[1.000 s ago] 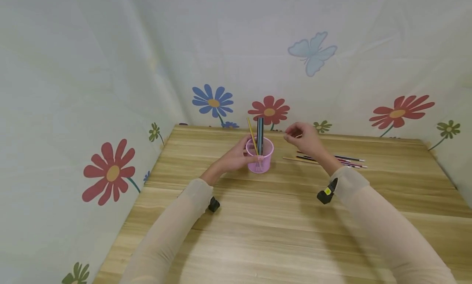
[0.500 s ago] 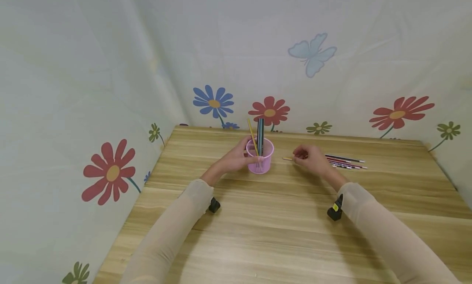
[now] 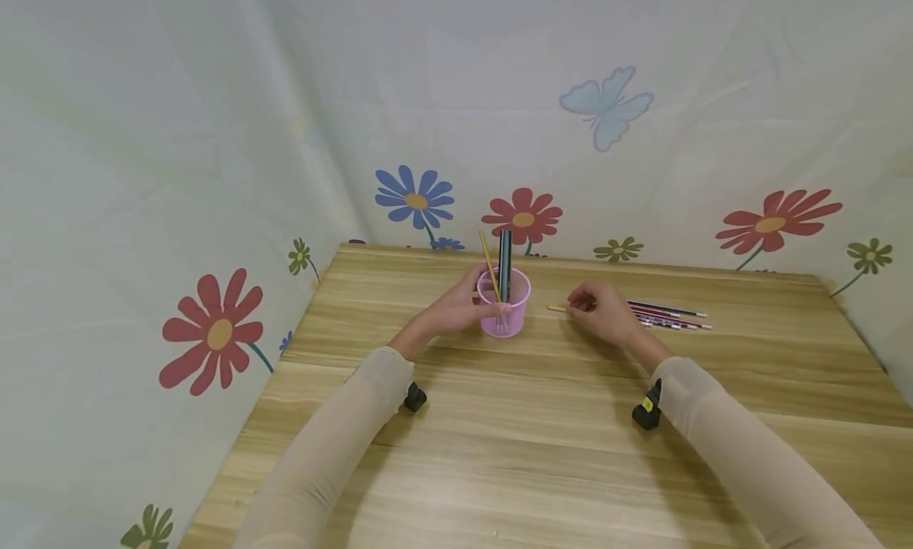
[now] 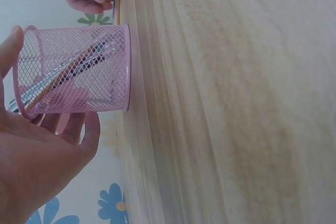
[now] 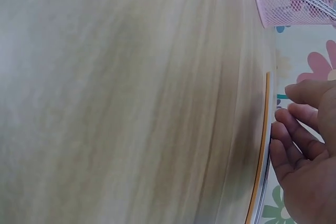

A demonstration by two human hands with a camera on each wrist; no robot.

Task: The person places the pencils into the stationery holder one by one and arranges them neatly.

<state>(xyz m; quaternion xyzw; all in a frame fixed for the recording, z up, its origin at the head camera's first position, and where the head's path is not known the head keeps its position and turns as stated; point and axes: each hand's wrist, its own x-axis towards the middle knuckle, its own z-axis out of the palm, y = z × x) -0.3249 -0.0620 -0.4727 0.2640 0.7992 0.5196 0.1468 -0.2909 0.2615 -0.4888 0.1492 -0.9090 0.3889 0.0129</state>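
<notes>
My left hand [image 3: 456, 306] grips a pink mesh pencil cup [image 3: 515, 318] upright on the table, its thumb at the near side and fingers round the far side. Inside lean a yellow pencil [image 3: 487, 252] and several dark striped pencils [image 3: 506, 265]. To the right of the cup, my right hand [image 3: 605, 311] hovers low over loose pencils [image 3: 670, 314] lying on the table. In the right wrist view its fingers [image 5: 283, 153] are loosely bent beside a yellow pencil [image 5: 264, 140], with the thumb apart from it. Whether the fingertips touch the pencils is hard to tell.
The wooden table [image 3: 492, 438] reaches back to a pale cloth backdrop [image 3: 456, 89] printed with flowers and a butterfly. A small black camera sits on each wrist, one on the left [image 3: 415, 397] and one on the right [image 3: 647, 409].
My right hand has come down and slightly right, from beside the cup to the loose pencils, and has stayed there over the last half second. The left hand keeps its grip on the cup.
</notes>
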